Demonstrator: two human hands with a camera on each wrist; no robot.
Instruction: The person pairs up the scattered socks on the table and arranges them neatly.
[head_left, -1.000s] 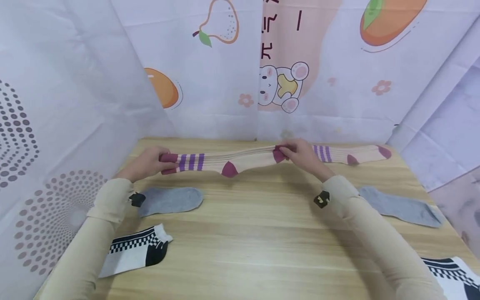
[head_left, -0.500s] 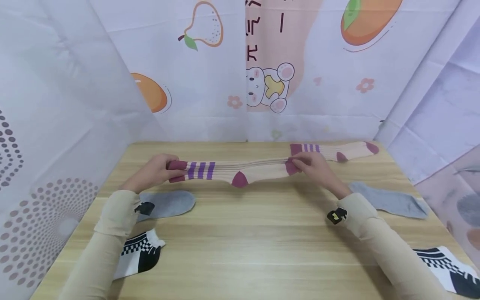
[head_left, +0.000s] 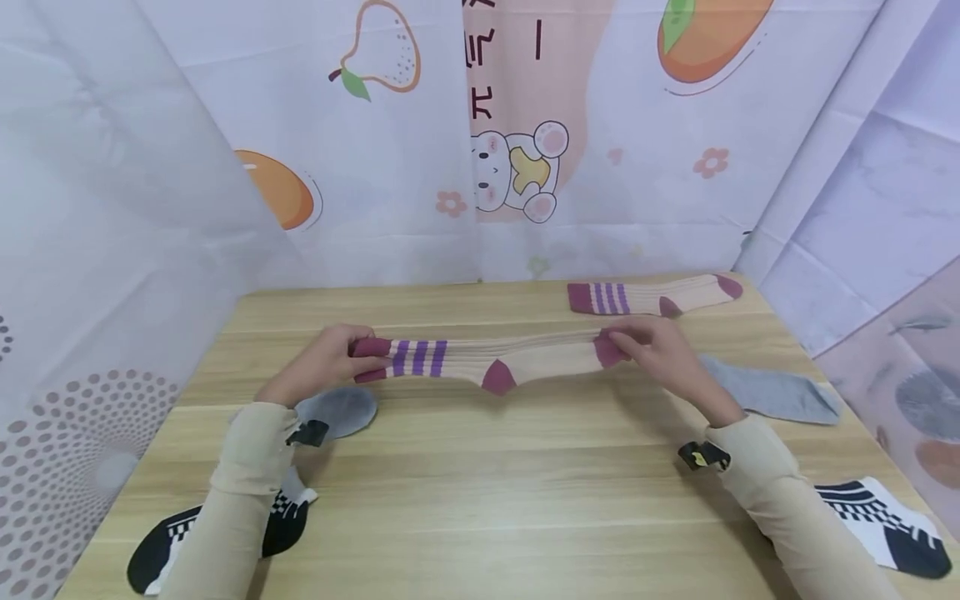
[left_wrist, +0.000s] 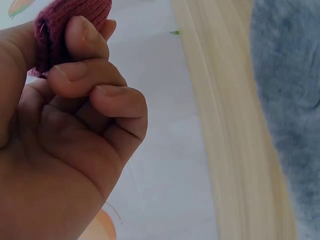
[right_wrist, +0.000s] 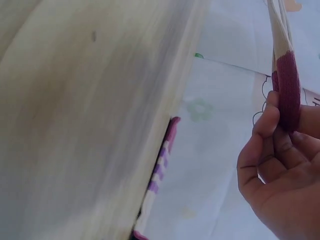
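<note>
From here I see the sock [head_left: 468, 357] held out sideways: the left hand [head_left: 324, 365] pinches its top, the right hand [head_left: 670, 358] pinches its toe, nearer its twin [head_left: 640, 298].

Around my grip, much is partly covered.
My left hand [head_left: 326, 360] and right hand [head_left: 667, 357] hide bits of both ends of the striped sock [head_left: 450, 358] I pinch. My left sleeve [head_left: 232, 500] covers the middle of the left checkered sock [head_left: 287, 527], my right sleeve [head_left: 795, 508] part of the right one [head_left: 877, 525]. The left grey sock [head_left: 343, 411] is cropped in the left wrist view.
</note>
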